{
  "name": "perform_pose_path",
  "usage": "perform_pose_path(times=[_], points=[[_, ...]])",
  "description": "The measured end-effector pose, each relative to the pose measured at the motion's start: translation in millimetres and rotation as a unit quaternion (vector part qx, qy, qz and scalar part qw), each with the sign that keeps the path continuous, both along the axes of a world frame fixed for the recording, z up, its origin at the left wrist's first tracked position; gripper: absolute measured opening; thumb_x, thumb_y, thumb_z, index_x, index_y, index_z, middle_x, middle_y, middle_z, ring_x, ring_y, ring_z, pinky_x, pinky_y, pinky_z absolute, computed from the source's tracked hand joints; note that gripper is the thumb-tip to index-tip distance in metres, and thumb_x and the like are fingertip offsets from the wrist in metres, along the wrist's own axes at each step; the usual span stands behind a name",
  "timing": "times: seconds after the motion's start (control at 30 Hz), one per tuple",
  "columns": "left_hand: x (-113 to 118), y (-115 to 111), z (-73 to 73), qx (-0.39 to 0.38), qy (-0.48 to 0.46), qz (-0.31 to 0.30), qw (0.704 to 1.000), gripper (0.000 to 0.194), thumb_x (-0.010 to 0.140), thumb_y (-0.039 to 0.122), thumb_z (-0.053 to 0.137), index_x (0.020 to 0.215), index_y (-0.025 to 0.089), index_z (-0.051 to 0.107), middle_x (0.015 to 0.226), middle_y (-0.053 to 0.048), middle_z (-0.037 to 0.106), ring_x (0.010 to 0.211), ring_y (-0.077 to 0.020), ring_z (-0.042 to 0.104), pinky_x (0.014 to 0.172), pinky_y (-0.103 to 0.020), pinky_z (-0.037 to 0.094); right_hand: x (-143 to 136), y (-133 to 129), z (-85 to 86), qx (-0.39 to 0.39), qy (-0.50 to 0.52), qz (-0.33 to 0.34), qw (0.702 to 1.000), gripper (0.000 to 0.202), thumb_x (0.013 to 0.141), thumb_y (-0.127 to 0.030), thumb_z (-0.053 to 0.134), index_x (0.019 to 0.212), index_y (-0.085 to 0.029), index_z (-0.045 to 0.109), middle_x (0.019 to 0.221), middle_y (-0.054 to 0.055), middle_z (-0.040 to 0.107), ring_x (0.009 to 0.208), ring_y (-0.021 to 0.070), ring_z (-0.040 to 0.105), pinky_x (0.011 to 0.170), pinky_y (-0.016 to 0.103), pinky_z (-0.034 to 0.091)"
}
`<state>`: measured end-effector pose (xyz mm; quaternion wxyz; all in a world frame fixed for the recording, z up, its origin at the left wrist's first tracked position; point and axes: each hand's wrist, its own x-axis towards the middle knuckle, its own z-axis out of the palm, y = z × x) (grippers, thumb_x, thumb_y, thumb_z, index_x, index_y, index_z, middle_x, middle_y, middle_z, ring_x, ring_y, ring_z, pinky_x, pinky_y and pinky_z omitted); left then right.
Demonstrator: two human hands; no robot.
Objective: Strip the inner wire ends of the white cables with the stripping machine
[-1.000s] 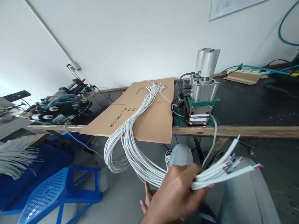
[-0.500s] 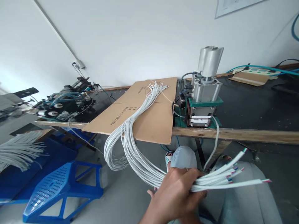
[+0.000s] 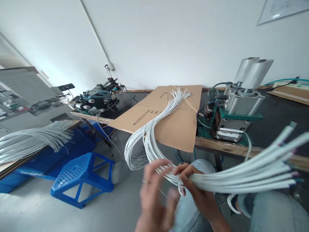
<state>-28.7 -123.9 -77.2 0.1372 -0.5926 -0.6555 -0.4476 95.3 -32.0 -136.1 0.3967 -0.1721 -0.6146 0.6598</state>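
A thick bundle of white cables crosses in front of me, its stripped ends fanned out on the right with small coloured wire tips, partly blurred. My right hand is wrapped round the bundle near its middle. Close by on the left, my left hand is spread and blurred, a ring on one finger; its fingertips are by the cables, and I cannot tell whether they touch. From there the bundle loops below the table edge and back up over a flat cardboard sheet, where its far ends lie.
A pneumatic press stands on the black table, right of the cardboard. Another machine is at the table's left end. On the floor is a blue plastic stool; more white cables lie at far left.
My left hand has let go of the cables and moved left, its fingers opening. My right hand now shows round the bundle. The view has turned left, and the cable ends came nearer.
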Motion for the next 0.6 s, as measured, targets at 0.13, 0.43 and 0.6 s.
perform_pose_path(times=[0.13,0.43,0.6], points=[[-114.1,-7.5,-28.3,-0.065,0.019,0.286,0.956,0.062,0.085,0.031,0.065,0.140,0.016,0.042,0.137,-0.020,0.051,0.133,-0.0404,0.048,0.099,-0.057,0.050,-0.9,16.5,9.2,-0.047,0.058,0.076,0.994,0.030,0.102,-0.045,0.055,0.081,-0.023,0.057,0.098,0.001,0.064,0.050,0.0090,0.055,0.051,0.027,0.050],[-218.2,20.4,32.6,-0.288,0.118,0.271,0.911,0.028,0.097,0.029,0.067,0.122,0.017,0.064,0.118,-0.008,0.069,0.097,-0.0237,0.071,0.081,-0.042,0.060,0.4,-3.6,20.9,-0.011,0.032,0.012,0.999,0.035,0.099,-0.046,0.058,0.076,-0.020,0.058,0.089,0.002,0.065,0.048,0.0061,0.048,0.051,0.024,0.044],[-277.6,72.9,136.4,-0.292,0.201,0.188,0.916,0.041,0.111,0.024,0.027,0.130,0.011,0.061,0.127,-0.011,0.064,0.115,-0.0251,0.065,0.092,-0.047,0.054,-23.5,-13.7,7.5,-0.072,0.046,-0.039,0.996,0.040,0.094,-0.055,0.063,0.075,-0.020,0.059,0.089,0.003,0.066,0.042,0.0050,0.048,0.041,0.021,0.042]])
